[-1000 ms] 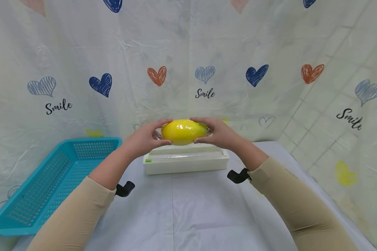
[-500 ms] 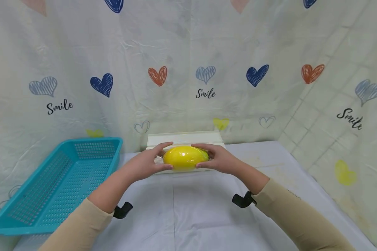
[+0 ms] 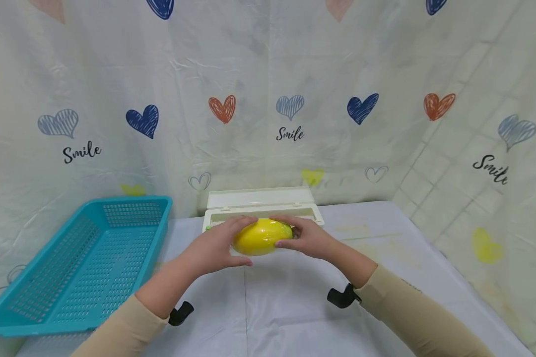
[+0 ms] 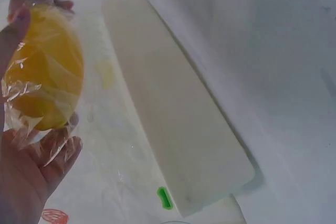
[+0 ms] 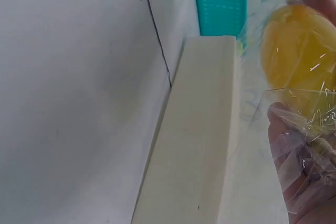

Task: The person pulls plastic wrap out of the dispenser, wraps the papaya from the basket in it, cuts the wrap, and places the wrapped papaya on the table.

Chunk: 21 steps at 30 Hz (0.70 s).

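A shiny yellow mango with a greenish right end is wrapped in clear plastic film. Both hands hold it up in front of the cling film box. My left hand cups its left end, fingers over the top and thumb stretched out below. On the other end, my right hand grips with fingers above and thumb on the near side. Loose film bunches over the right fingers in the right wrist view. The left wrist view shows more film trailing across the left fingers.
At the left stands a turquoise plastic basket with perforated walls. The long white box has its lid raised and a small green tab at one end. A white cloth covers the table; a heart-print curtain hangs behind.
Both hands have lowered the mango, uncovering the box and its raised lid. The mango has tilted slightly, and the left hand has slid further over its end with the thumb spread lower.
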Each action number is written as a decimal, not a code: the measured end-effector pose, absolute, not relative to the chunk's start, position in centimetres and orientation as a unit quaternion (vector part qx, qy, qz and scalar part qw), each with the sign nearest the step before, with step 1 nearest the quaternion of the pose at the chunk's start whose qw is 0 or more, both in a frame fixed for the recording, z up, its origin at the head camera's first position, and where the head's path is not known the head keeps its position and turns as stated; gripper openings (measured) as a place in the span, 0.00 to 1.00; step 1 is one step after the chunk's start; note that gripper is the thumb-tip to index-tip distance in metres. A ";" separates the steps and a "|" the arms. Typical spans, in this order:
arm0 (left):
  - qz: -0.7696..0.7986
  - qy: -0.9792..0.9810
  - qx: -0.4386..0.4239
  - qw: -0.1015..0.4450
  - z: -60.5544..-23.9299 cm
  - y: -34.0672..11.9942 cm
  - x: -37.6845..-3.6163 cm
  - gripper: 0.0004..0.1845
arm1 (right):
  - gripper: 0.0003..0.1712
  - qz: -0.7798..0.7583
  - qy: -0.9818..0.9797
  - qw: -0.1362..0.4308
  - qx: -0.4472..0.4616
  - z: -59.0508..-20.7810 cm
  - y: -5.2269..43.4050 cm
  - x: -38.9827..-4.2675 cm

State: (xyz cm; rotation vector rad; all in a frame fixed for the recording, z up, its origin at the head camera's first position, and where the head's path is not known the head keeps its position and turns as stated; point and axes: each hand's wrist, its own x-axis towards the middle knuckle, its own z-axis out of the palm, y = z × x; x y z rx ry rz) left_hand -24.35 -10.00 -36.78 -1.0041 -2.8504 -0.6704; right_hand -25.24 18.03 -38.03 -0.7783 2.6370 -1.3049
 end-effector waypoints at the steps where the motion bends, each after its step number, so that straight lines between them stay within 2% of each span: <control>1: -0.204 -0.920 -0.332 0.034 -37.0 -9.8 -24.4 0.48 | 0.37 -0.431 0.865 0.051 -0.253 -38.1 18.0 -25.2; 7: -0.191 -0.915 -0.350 0.069 -37.9 -9.5 -24.9 0.44 | 0.39 -0.432 0.858 0.068 -0.267 -38.0 18.2 -25.3; 14: -0.243 -0.907 -0.341 0.042 -37.8 -9.8 -25.7 0.44 | 0.41 -0.386 0.876 0.069 -0.282 -36.8 19.9 -26.3; 17: -0.261 -0.910 -0.323 0.023 -37.8 -9.8 -26.1 0.44 | 0.41 -0.362 0.889 0.039 -0.278 -36.0 20.9 -26.5; 21: -0.276 -0.909 -0.312 0.001 -37.4 -9.8 -26.5 0.44 | 0.43 -0.348 0.891 -0.044 -0.288 -35.0 21.1 -25.8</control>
